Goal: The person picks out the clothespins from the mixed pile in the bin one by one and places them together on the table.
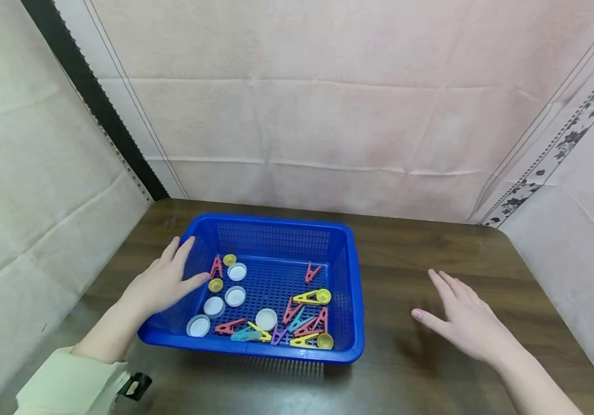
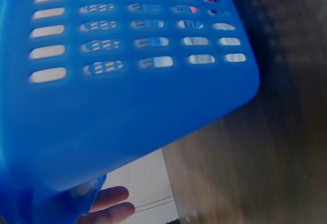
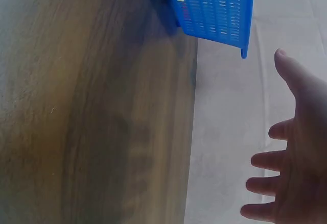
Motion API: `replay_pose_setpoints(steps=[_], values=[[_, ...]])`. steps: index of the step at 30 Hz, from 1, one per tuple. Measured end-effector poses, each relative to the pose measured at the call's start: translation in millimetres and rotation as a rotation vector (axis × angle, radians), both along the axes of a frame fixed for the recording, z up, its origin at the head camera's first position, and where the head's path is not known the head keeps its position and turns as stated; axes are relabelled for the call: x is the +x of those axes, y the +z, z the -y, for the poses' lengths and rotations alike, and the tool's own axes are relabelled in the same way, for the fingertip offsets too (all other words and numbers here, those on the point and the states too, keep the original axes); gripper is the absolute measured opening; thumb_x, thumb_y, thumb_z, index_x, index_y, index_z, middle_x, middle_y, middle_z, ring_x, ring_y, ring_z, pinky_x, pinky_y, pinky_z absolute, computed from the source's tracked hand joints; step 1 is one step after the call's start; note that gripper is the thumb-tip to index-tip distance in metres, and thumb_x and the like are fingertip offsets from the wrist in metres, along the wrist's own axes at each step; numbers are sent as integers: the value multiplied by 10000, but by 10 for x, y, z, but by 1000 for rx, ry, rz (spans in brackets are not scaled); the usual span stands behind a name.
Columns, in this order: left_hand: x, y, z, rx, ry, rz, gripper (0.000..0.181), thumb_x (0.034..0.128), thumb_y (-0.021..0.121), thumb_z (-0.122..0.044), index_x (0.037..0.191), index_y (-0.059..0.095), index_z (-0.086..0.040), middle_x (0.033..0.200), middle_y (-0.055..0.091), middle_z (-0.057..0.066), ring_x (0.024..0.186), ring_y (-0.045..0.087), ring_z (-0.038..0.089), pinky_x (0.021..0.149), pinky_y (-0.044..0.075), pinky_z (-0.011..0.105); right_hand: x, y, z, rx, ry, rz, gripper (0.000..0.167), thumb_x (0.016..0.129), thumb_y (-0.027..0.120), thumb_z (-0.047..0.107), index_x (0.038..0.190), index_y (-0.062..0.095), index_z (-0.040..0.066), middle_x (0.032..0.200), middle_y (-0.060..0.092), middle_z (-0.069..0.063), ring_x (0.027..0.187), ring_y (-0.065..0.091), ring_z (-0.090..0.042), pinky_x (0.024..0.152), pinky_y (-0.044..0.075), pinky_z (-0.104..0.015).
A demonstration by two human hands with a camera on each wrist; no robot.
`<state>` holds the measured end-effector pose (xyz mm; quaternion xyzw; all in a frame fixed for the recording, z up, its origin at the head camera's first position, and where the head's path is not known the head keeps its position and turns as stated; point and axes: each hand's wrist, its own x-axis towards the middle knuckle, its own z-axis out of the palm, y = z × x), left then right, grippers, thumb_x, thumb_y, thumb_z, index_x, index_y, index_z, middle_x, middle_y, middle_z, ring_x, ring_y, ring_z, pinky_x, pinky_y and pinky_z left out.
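Note:
A blue plastic basket with slotted walls stands on the wooden table. Inside lie several white caps, yellow caps and small clothespins in red, yellow, teal and purple. My left hand is over the basket's left rim, fingers extended and thumb spread toward the inside. In the left wrist view, two fingers show past the rim; whether they touch it is unclear. To the basket's right, my right hand hovers above the table with fingers spread, holding nothing.
The wooden table runs back to a pale cloth hung behind it. More cloth hangs along the left and right sides. A dark strap piece sits at the left sleeve.

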<state>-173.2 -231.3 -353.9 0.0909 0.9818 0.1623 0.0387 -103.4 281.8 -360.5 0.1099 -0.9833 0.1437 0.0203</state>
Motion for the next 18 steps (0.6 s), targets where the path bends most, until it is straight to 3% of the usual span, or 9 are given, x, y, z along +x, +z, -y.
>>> replay_pose_setpoints(steps=[9, 18], values=[[-42, -7, -36, 22, 43, -24, 910, 885, 488, -590, 1468, 165, 30, 1439, 150, 375, 1195, 301, 621, 837, 329, 735, -37, 61, 166, -39, 52, 14, 852, 875, 512, 597, 1481, 237, 65, 1456, 328, -195, 1280, 330, -446, 983, 294, -616], [-61, -77, 90, 144, 104, 7, 940, 891, 450, -608, 1468, 80, 35, 1335, 240, 403, 1094, 407, 619, 746, 397, 719, -50, 109, 269, -88, 72, 0, 846, 876, 519, 588, 1482, 233, 70, 1469, 306, -178, 1297, 324, -424, 1003, 298, -594]])
